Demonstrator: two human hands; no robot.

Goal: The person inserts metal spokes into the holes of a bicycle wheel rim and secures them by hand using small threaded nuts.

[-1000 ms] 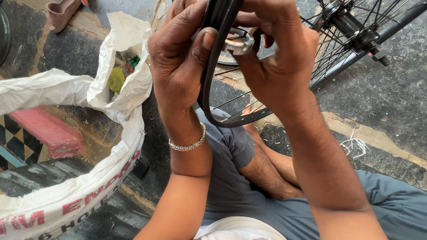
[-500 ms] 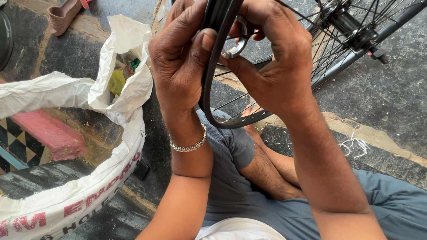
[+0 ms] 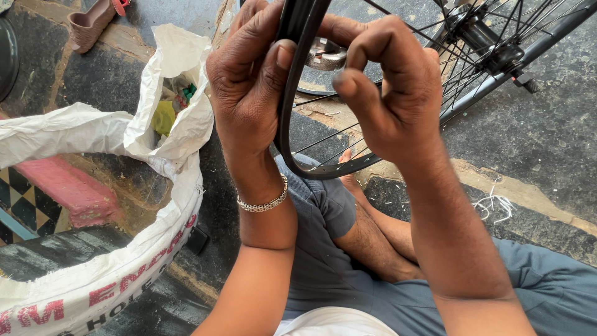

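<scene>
Rough stone floor [image 3: 547,143] lies under everything, with a spoked bicycle wheel [image 3: 472,68] on it beyond my 2 hands. I see my left hand [image 3: 252,81] wrapped around a black rubber tyre [image 3: 289,93], thumb pressed on it just left of that wheel, while my right hand [image 3: 392,93] curls closed beside it, pinching a small metal part [image 3: 324,56]. Left of the tyre sits a white sack [image 3: 168,118].

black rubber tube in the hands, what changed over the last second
The right hand curled its fingers tighter and shifted slightly along the small silver metal part, now mostly hidden behind it. The left hand kept its grip on the black rubber tube, thumb pressed on it. The spoked bicycle wheel and white woven sack stayed put.
</scene>
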